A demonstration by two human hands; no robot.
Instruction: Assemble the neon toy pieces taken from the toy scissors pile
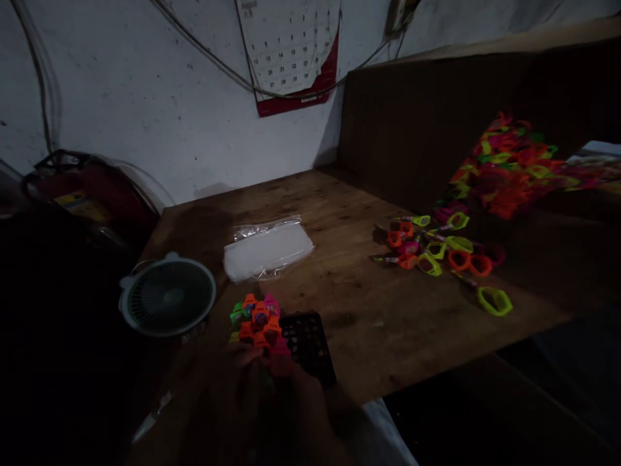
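Observation:
The scene is dim and my hands are mostly in shadow. At the lower middle, my left hand (237, 382) is closed, its fingertips at the near edge of a cluster of orange, pink and green plastic toy watches (261, 317). What it grips is hidden. My right hand (310, 401) is closed at a pink toy watch (280, 359) at the near end of the cluster; its fingers are only partly visible. A black openwork plastic basket (308, 343) lies beside the cluster, close to my right hand.
On the wooden table (359, 278) lies a clear-wrapped white pack (269, 249). Yellow and orange looped plastic pieces (436, 249) are scattered at right, before a bright heap (514, 168). A round fan (169, 294) stands left. A large cardboard box (398, 123) borders the back.

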